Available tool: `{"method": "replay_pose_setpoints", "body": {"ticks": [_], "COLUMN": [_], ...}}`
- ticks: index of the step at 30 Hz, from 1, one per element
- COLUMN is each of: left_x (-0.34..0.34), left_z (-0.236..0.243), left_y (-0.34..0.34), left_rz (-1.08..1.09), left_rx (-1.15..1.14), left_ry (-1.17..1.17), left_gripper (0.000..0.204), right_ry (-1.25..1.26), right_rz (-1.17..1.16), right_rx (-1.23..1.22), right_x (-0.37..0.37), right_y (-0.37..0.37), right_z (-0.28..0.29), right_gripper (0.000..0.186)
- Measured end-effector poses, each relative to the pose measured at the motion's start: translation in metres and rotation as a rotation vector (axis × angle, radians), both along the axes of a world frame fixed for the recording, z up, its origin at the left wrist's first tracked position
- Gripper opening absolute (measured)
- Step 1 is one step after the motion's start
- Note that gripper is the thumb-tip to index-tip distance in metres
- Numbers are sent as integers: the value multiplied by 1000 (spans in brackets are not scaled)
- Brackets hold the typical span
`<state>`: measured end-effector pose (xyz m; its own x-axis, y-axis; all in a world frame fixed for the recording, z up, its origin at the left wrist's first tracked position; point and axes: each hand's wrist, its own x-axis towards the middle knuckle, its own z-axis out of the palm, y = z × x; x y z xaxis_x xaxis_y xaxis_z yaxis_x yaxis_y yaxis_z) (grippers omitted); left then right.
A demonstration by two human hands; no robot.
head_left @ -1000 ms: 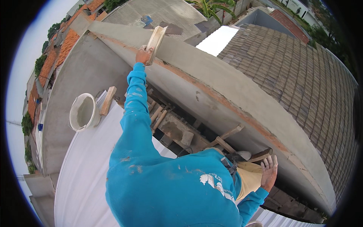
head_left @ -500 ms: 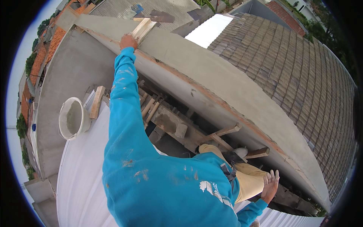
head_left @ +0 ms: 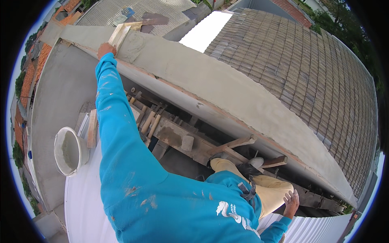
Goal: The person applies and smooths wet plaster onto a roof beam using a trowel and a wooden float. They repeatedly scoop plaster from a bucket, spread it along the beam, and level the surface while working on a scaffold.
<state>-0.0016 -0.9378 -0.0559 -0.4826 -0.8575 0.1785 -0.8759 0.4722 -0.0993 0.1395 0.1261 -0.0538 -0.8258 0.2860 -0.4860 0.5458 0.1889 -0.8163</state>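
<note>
My left arm, in a blue sleeve, reaches out to the far left, where my left hand (head_left: 106, 50) is closed on the near end of a wooden float (head_left: 119, 35). The float lies across the grey mortar top of a long wall (head_left: 194, 79). Beside it, a patch of the mortar looks rougher than the smooth stretch to the right. My right hand (head_left: 291, 203) is at the lower right by my knee, its fingers bent a little and apart, with nothing in them.
A white bucket (head_left: 71, 151) with grey residue stands at the left, near a wooden block (head_left: 92, 128). White corrugated sheeting (head_left: 83, 198) lies below it. Timber braces (head_left: 233, 145) and a dark gap run along the wall's near side. A tiled roof (head_left: 291, 77) lies beyond.
My left hand has moved the float farther left along the wall top, and rough mortar now shows to its right. My right hand's fingers bend more. The whole view has shifted slightly.
</note>
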Motion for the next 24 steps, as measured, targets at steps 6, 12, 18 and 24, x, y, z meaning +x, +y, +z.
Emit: {"method": "replay_pose_setpoints", "body": {"ticks": [6,12,18,24], "left_x": [11,1,13,16], "left_z": [-22,-27,-15,-10], "left_y": [-63,-98,-71,-41], "left_rz": [91,-162,-151,-188], "left_rx": [26,-14,95,138], "left_ry": [84,-33,-41,-63], "left_gripper": [36,52,57,58], "right_ry": [14,162,125,132], "right_rz": [-352,-641,-656,-668], "right_rx": [468,352,404,333], "right_x": [104,254,238,184], "right_y": [117,165,149,134], "right_z": [12,-12,-25,-24], "right_gripper": [61,43,49,56]}}
